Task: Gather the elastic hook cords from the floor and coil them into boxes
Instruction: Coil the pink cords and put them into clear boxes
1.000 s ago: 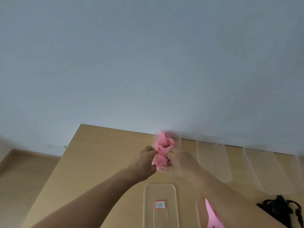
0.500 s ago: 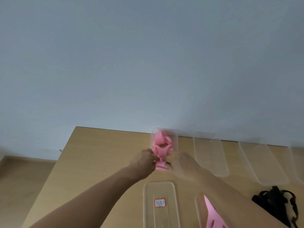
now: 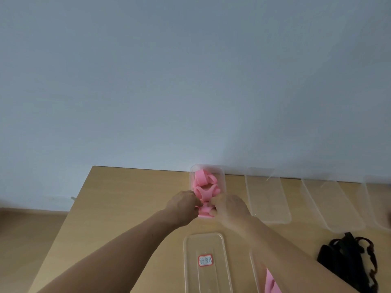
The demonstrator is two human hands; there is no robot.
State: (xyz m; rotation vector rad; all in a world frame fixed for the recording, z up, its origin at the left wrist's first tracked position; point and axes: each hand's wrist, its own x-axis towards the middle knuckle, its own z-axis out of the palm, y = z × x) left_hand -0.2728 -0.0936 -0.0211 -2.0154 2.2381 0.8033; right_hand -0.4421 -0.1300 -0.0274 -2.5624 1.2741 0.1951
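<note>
A pink elastic cord [image 3: 204, 188] lies looped inside a clear plastic box [image 3: 222, 176] at the table's far edge, against the wall. My left hand [image 3: 183, 205] and my right hand [image 3: 229, 207] meet at the near end of that box, fingers curled down onto the pink cord there. The fingertips are hidden behind the knuckles. A second pink cord [image 3: 271, 282] shows under my right forearm, inside another clear box at the bottom.
A clear lid with a red-bordered label [image 3: 204, 260] lies in front of me on the wooden table [image 3: 127, 208]. Several clear boxes [image 3: 266, 197] line the wall to the right. A black bundle of cords [image 3: 349, 259] sits at the right.
Both hands pushed the pink cord down lower into the far box and shifted slightly toward its near end. The view tilted a little.
</note>
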